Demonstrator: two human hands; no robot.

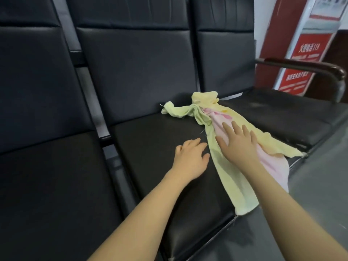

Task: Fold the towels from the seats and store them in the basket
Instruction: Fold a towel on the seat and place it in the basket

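Observation:
Crumpled towels lie in a heap across the middle black seat (150,140) and the seam to the right seat. A pale green towel (231,183) runs from the seat back down to the front edge. A yellow towel (267,136) lies on the right side of the heap, and a pink towel (275,166) shows between them and hangs over the front edge. My right hand (238,142) lies flat on the heap with fingers spread. Just left of the green towel, my left hand (190,157) rests on the bare seat with relaxed fingers. No basket is in view.
Three black padded seats stand in a row with tall backs. The right seat (278,112) ends in a dark armrest (308,66). A red and white sign stand (305,59) is behind it. Grey floor (320,185) lies in front of the seats.

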